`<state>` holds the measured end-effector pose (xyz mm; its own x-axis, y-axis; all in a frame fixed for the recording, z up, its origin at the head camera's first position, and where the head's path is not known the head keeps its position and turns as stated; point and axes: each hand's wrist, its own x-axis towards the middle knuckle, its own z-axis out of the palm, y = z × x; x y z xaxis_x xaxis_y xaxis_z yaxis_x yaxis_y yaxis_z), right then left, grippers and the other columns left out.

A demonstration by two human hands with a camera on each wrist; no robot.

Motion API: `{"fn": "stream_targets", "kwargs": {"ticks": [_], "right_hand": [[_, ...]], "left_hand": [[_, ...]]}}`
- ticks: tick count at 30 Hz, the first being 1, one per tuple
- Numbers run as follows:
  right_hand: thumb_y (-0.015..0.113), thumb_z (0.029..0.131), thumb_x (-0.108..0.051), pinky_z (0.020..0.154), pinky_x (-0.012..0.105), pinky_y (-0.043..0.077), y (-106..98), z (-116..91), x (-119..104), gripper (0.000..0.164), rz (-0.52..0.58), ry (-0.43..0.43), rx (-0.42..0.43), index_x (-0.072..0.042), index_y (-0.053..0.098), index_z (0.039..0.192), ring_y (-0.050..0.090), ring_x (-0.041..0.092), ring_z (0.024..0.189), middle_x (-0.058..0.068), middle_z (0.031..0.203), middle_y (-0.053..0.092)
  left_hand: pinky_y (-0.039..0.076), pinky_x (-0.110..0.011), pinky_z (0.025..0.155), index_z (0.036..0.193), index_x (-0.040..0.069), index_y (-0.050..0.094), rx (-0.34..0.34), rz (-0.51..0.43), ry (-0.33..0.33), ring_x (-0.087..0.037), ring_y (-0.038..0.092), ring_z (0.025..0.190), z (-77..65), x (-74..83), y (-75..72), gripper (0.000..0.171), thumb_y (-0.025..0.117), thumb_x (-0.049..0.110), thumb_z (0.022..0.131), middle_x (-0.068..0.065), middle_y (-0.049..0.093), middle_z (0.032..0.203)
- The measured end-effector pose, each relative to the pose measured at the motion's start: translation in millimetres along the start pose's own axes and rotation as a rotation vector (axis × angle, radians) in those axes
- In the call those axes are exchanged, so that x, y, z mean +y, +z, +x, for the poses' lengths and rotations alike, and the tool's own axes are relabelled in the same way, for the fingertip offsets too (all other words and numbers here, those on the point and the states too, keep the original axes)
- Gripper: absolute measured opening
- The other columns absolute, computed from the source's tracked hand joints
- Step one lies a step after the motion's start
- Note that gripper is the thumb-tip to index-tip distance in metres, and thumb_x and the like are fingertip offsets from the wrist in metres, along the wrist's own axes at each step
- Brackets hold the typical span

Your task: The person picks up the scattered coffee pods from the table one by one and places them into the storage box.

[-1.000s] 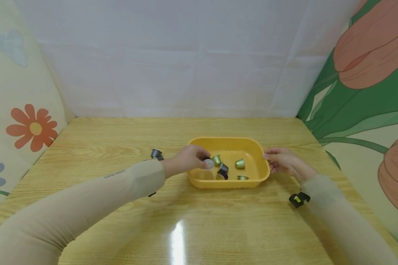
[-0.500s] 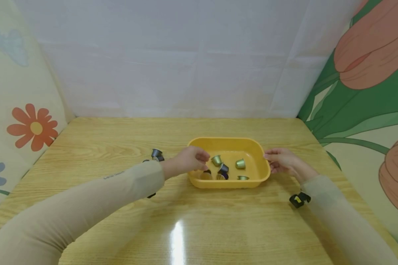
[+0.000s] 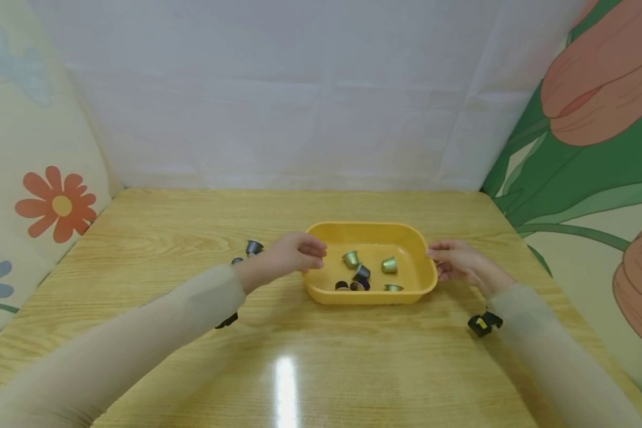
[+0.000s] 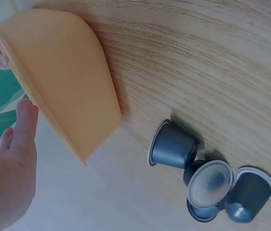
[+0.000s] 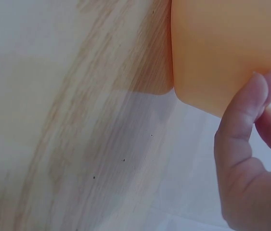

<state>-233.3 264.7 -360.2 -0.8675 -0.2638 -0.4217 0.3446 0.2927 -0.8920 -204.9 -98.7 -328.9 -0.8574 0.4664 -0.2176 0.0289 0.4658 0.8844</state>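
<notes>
A yellow plastic tub stands on the wooden table, holding several coffee capsules. Green capsules and dark capsules lie scattered on its floor, one green one partly hidden by the front wall. My left hand is at the tub's left rim, fingers extended and nothing in them. At the opposite end, my right hand pinches the rim between thumb and fingers, as the right wrist view also shows. Left of the tub, several dark capsules sit bunched on the table, partly behind my left forearm in the head view.
The wooden table runs back to a white sheet. Printed flower panels border both sides. Black wrist straps show at the sleeves.
My left hand has let go of a dark capsule with a pale lid, which now lies in the tub's front left. The hand then drew back leftward; my right hand stays on the rim.
</notes>
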Motion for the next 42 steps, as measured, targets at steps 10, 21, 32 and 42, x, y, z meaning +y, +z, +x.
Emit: {"fn": "stream_targets", "kwargs": {"ticks": [10,21,32,42], "right_hand": [[0.048,0.103,-0.014,0.059,0.025,0.053,-1,1,1,0.038,-0.001,-0.002,-0.005,0.01,0.04,0.131,0.058,0.009,0.061,0.0,0.077,0.06],[0.047,0.104,-0.014,0.059,0.025,0.054,-1,3,2,0.042,0.001,-0.008,0.0,0.012,0.037,0.135,0.058,0.009,0.061,0.0,0.077,0.061],[0.047,0.103,-0.013,0.06,0.026,0.055,-2,2,2,0.043,-0.005,-0.013,-0.008,0.013,0.036,0.135,0.058,0.009,0.062,0.0,0.078,0.061],[0.047,0.104,-0.014,0.061,0.026,0.054,-2,1,2,0.04,-0.008,0.004,0.008,0.011,0.039,0.134,0.058,0.01,0.063,0.0,0.079,0.061]], "left_hand": [[0.053,-0.04,0.091,0.131,-0.006,0.054,0.068,-0.048,0.05,-0.03,0.059,0.114,-23.0,-6.1,-12.4,0.039,0.062,0.011,0.096,-0.025,0.055,0.131],[0.051,-0.045,0.093,0.131,-0.009,0.053,0.188,-0.038,0.071,-0.035,0.058,0.115,-40.5,-22.3,-22.7,0.041,0.062,0.009,0.096,-0.026,0.057,0.129],[0.044,-0.048,0.101,0.133,-0.005,0.053,0.282,0.039,0.066,-0.035,0.053,0.122,-60.9,-26.7,-31.7,0.044,0.062,0.017,0.097,-0.022,0.055,0.133],[0.045,-0.05,0.1,0.136,-0.003,0.051,0.329,0.119,0.074,-0.038,0.049,0.126,-69.4,-34.9,-38.0,0.044,0.061,0.016,0.098,-0.022,0.053,0.136]]}}
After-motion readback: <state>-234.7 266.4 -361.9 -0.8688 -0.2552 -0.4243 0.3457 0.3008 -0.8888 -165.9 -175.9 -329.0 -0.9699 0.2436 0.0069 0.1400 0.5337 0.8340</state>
